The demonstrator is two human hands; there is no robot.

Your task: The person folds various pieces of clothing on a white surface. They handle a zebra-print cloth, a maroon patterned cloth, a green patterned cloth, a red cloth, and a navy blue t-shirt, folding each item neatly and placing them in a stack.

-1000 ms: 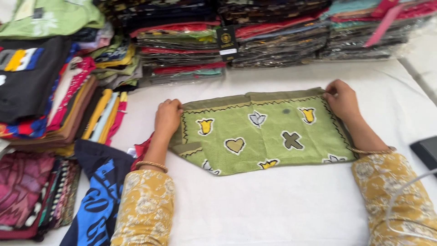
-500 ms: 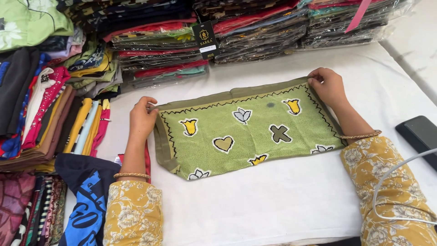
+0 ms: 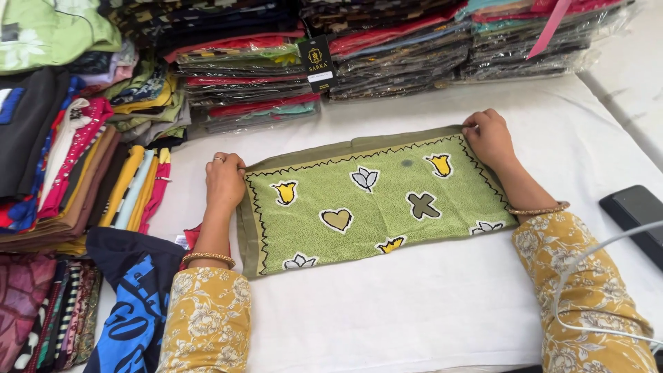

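On the white table point(image 3: 428, 311) before me lies the folded green cloth point(image 3: 373, 200). My left hand point(image 3: 225, 181) pinches its far-left corner, fingers curled; my right hand point(image 3: 489, 136) grips its far-right corner likewise.

White-covered table point(image 3: 428, 311) with green patterned cloth point(image 3: 373, 200), black phone point(image 3: 635, 214) (right edge), fabric stacks point(image 3: 83, 173)

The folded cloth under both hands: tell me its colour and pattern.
Green cloth with an olive border, black zigzag edging, and tulip, heart and cross motifs; head view.
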